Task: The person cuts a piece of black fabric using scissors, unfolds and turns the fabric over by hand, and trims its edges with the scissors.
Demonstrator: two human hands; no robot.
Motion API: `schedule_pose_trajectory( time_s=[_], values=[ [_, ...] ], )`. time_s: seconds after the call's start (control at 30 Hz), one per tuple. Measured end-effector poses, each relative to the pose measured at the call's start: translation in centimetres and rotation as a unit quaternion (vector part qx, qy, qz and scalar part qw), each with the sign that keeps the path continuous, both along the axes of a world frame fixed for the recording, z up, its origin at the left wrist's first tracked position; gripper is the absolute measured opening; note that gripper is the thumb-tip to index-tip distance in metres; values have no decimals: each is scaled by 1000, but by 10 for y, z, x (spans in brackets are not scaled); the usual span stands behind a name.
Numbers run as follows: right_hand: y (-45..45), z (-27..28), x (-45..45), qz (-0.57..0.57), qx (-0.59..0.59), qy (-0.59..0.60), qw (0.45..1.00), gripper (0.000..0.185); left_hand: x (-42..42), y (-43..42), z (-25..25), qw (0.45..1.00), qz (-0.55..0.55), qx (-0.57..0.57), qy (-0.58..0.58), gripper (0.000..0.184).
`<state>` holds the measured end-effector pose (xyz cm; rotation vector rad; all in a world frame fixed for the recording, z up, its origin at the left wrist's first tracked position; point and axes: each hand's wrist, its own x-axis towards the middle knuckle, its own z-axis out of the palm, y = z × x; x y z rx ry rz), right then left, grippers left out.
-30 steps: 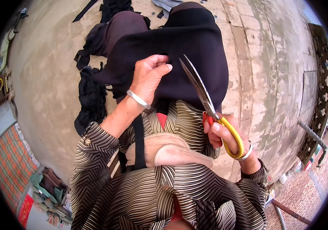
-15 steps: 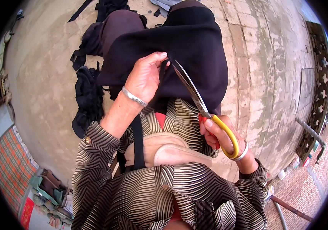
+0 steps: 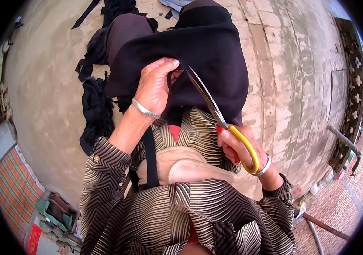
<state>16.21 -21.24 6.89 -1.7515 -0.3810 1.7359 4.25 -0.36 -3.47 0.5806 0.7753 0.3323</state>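
Black cloth (image 3: 190, 46) is draped across my knees and lap. My left hand (image 3: 151, 87), wearing a silver bracelet, pinches an edge or narrow strip of this cloth between thumb and fingers. Scissors (image 3: 209, 98) with yellow and red handles are gripped in my right hand (image 3: 231, 146), just above my lap on the right. Their blades look nearly closed and point up and left, the tips a short way from my left fingertips. Whether the tips touch the cloth I cannot tell.
Black cloth scraps (image 3: 95, 112) lie on the concrete floor (image 3: 50, 85) to the left, with a grey cloth (image 3: 175, 5) beyond my knees. A black strap (image 3: 151, 157) hangs at my waist. Far right are a patterned low wall (image 3: 351, 97) and a pipe (image 3: 343, 140).
The whole view has shifted slightly to the left. Both hands keep nearly the same pose, the left still pinching the cloth and the right still holding the scissors close by.
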Motion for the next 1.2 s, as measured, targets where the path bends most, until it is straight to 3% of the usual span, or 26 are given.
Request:
schedule_pose_trajectory(
  time_s=[0.27,0.93,1.0,1.2],
  values=[
    [4,-1,0,-15,-9,22,1000,38,-2,0,10,995,-43,71,50,9],
    [10,-10,-3,2,14,-16,1000,38,3,-14,26,998,30,40,38,2],
    [11,-14,-3,43,73,-94,992,41,3,-15,27,998,32,43,42,3],
    [15,-28,-1,63,142,-109,982,50,3,-18,32,998,36,30,31,4]
  ],
)
